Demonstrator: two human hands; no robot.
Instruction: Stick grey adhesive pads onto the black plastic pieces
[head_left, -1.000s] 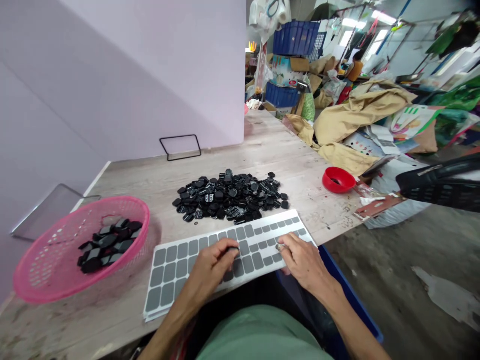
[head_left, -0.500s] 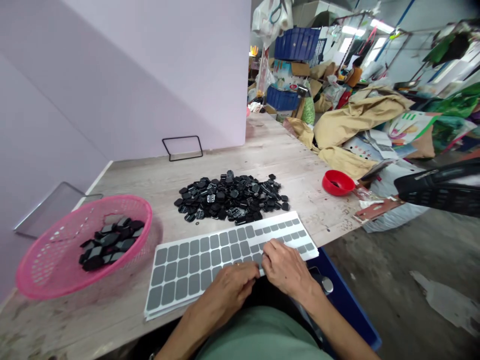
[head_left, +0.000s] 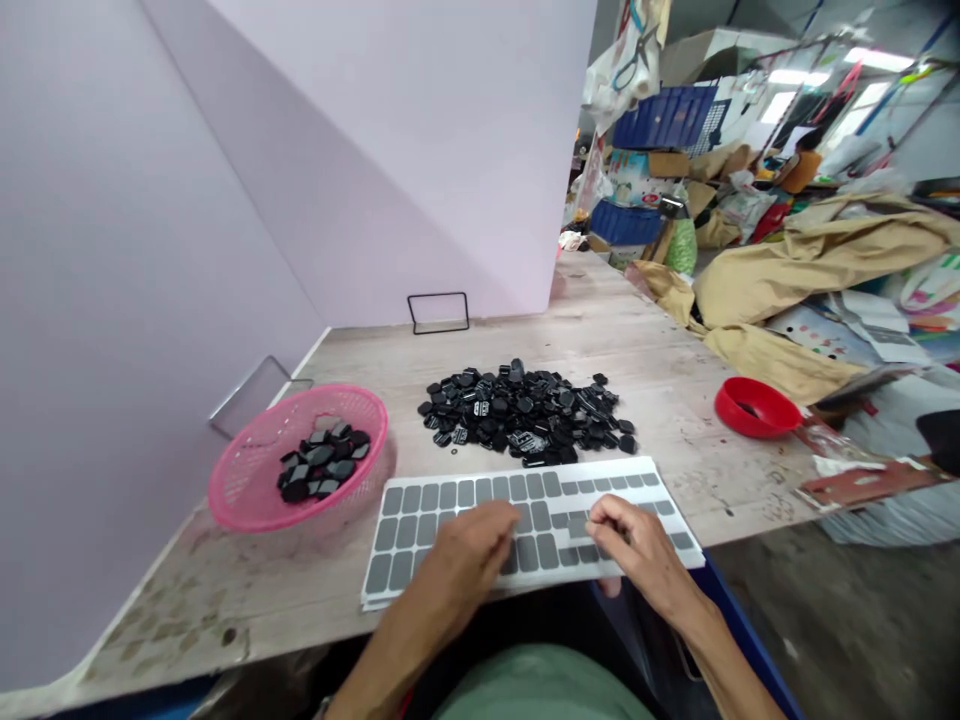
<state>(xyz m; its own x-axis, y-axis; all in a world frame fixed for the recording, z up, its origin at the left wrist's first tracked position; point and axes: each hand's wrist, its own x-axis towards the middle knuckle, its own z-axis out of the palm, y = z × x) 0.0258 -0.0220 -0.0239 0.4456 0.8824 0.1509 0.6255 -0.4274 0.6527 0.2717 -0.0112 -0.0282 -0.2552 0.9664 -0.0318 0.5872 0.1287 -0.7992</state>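
A white sheet of grey rounded stickers lies along the table's front edge, on top of other sheets. My right hand is over its right half, thumb and forefinger pinched at the edge of a grey sticker. My left hand is above the middle of the sheet with fingers curled closed; what they hold, if anything, is hidden. Behind the sheet is a heap of small black pieces. To the left, a pink basket contains several black pieces with grey faces.
A red bowl sits near the table's right edge. Two wire stands, one black and one silver, are by the lilac panels. A blue bin is below the front edge. Sacks and crates crowd the right background.
My hands have moved apart from where they nearly met at the sheet's front edge. A grey sticker now shows at my right fingertips. The view has turned left.
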